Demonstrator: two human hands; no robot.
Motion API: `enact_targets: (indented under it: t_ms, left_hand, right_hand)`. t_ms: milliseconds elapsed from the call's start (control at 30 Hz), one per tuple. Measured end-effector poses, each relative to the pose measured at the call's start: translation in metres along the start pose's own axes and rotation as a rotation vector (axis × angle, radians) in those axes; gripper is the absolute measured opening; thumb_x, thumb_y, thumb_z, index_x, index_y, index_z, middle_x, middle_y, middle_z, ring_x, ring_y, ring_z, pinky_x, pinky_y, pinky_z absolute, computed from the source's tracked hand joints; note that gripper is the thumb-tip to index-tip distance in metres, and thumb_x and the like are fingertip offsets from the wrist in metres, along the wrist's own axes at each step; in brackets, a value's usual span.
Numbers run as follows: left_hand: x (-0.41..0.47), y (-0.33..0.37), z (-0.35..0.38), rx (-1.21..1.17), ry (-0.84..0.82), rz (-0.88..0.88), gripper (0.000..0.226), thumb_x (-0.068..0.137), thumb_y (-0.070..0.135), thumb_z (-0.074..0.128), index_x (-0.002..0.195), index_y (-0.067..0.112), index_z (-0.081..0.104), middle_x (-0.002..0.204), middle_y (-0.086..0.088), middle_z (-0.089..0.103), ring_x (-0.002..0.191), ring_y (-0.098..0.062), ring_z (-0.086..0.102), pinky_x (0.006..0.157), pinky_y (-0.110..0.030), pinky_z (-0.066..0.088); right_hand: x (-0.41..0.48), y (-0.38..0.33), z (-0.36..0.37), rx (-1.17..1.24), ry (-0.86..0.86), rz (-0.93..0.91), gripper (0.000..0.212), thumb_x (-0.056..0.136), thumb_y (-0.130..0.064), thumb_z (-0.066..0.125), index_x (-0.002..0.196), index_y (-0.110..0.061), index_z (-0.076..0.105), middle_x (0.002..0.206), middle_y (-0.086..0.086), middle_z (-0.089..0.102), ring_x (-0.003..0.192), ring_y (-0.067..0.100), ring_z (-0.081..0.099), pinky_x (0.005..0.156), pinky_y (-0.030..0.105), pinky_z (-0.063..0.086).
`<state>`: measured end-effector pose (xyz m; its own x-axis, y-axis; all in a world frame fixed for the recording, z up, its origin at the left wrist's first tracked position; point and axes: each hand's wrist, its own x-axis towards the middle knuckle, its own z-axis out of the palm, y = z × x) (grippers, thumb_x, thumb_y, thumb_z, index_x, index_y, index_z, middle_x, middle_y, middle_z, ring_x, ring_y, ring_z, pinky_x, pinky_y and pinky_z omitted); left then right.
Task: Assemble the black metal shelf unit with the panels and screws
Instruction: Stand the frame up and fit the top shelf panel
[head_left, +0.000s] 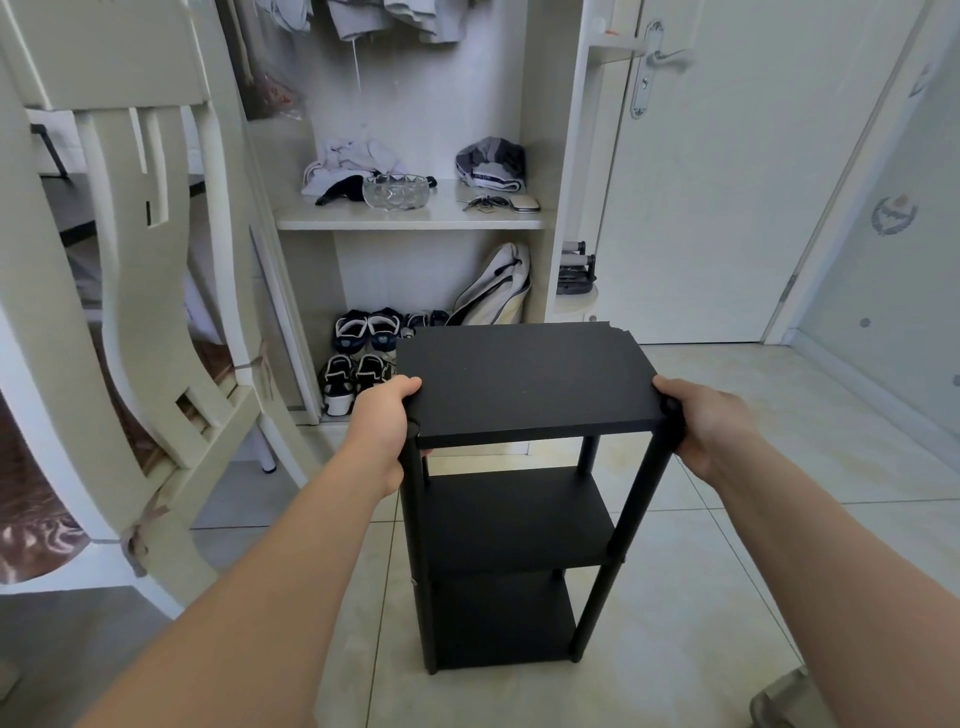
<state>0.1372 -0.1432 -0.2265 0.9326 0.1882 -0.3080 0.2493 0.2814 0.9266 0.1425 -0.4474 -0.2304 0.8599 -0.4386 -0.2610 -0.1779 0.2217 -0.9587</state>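
A black shelf unit (519, 519) stands upright on the tiled floor in the middle of the view, with three panels joined by round black posts. Its top panel (524, 382) is flat and level. My left hand (382, 415) grips the near left corner of the top panel, thumb on top, fingers under it beside the left post. My right hand (698, 415) holds the near right corner, wrapped around the top of the right post. No loose screws or panels show.
A cream chair (156, 322) stands close on the left. Behind the shelf is an open wardrobe (410, 218) with a glass bowl (396, 191), clothes and several shoes (358, 353) at floor level. A closed white door (701, 182) is at the back right.
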Motion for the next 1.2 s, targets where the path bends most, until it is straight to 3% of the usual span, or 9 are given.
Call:
enact_targets:
  t_ms: [367,467,567,733,867,967,1067,1133,1200]
  left_hand:
    - [0.003,0.007,0.002,0.062,0.031,-0.031,0.01,0.097,0.027,0.057,0.094,0.018,0.06,0.088,-0.007,0.065,0.087,-0.027,0.065,0.088,-0.049,0.055]
    - [0.002,0.0,0.001,0.031,0.024,-0.011,0.011,0.097,0.028,0.057,0.099,0.019,0.062,0.091,-0.004,0.07,0.087,-0.024,0.067,0.077,-0.041,0.057]
    - [0.002,-0.004,0.001,-0.011,0.024,0.001,0.012,0.096,0.028,0.057,0.1,0.019,0.063,0.088,-0.002,0.073,0.084,-0.022,0.069,0.071,-0.037,0.057]
    - [0.004,0.0,0.001,-0.012,0.029,0.002,0.012,0.096,0.027,0.058,0.101,0.018,0.064,0.094,-0.003,0.072,0.089,-0.023,0.069,0.083,-0.043,0.057]
    - [0.004,0.001,0.004,-0.016,0.064,0.021,0.011,0.096,0.026,0.057,0.1,0.019,0.064,0.098,-0.004,0.072,0.089,-0.023,0.068,0.081,-0.042,0.057]
    - [0.003,-0.004,0.011,-0.063,0.122,0.07,0.009,0.097,0.024,0.056,0.098,0.02,0.064,0.1,-0.004,0.072,0.089,-0.023,0.068,0.082,-0.041,0.055]
    - [-0.009,-0.018,0.031,-0.101,0.181,0.155,0.018,0.098,0.025,0.054,0.114,0.017,0.057,0.111,-0.003,0.068,0.101,-0.023,0.064,0.097,-0.043,0.051]
    - [-0.018,-0.028,0.046,-0.107,0.133,0.15,0.03,0.099,0.028,0.054,0.127,0.018,0.049,0.119,0.001,0.064,0.107,-0.02,0.062,0.102,-0.04,0.048]
    - [-0.023,-0.031,0.054,-0.023,0.023,0.054,0.032,0.098,0.036,0.056,0.127,0.023,0.048,0.118,0.006,0.065,0.106,-0.018,0.062,0.098,-0.04,0.049]
  right_hand:
    - [0.003,-0.002,0.007,-0.02,0.034,0.048,0.012,0.089,-0.014,0.072,0.089,-0.007,0.062,0.092,0.008,0.061,0.081,0.024,0.055,0.077,0.039,0.045]
    - [-0.004,0.003,0.007,-0.023,0.073,0.016,0.018,0.088,-0.023,0.074,0.085,-0.01,0.062,0.09,0.007,0.06,0.084,0.024,0.053,0.077,0.038,0.044]
    - [-0.014,0.006,0.005,-0.141,0.06,-0.065,0.025,0.092,-0.035,0.068,0.084,-0.013,0.059,0.088,0.008,0.056,0.083,0.025,0.05,0.078,0.04,0.044]
    - [-0.031,-0.005,-0.01,-0.54,-0.01,-0.141,0.032,0.089,-0.046,0.069,0.091,-0.014,0.067,0.088,0.003,0.062,0.076,0.02,0.056,0.077,0.039,0.051]
    - [-0.032,-0.003,-0.008,-0.474,0.065,-0.251,0.025,0.086,-0.034,0.077,0.086,-0.011,0.068,0.084,0.01,0.071,0.062,0.02,0.064,0.079,0.042,0.062]
    - [-0.026,-0.001,0.002,-0.363,0.019,-0.262,0.015,0.091,-0.023,0.073,0.097,-0.01,0.067,0.095,0.006,0.072,0.088,0.021,0.069,0.099,0.048,0.055]
    - [-0.027,0.0,0.018,-0.229,-0.366,-0.136,0.043,0.1,-0.022,0.064,0.141,-0.015,0.054,0.14,-0.01,0.055,0.137,0.013,0.043,0.121,0.043,0.029]
    - [-0.031,0.003,0.027,-0.239,-0.48,-0.052,0.053,0.101,-0.031,0.062,0.15,-0.019,0.046,0.149,-0.013,0.045,0.142,0.014,0.036,0.121,0.044,0.029]
    - [-0.034,0.007,0.032,-0.265,-0.497,-0.05,0.05,0.1,-0.039,0.062,0.146,-0.027,0.048,0.148,-0.009,0.049,0.134,0.02,0.05,0.113,0.047,0.042]
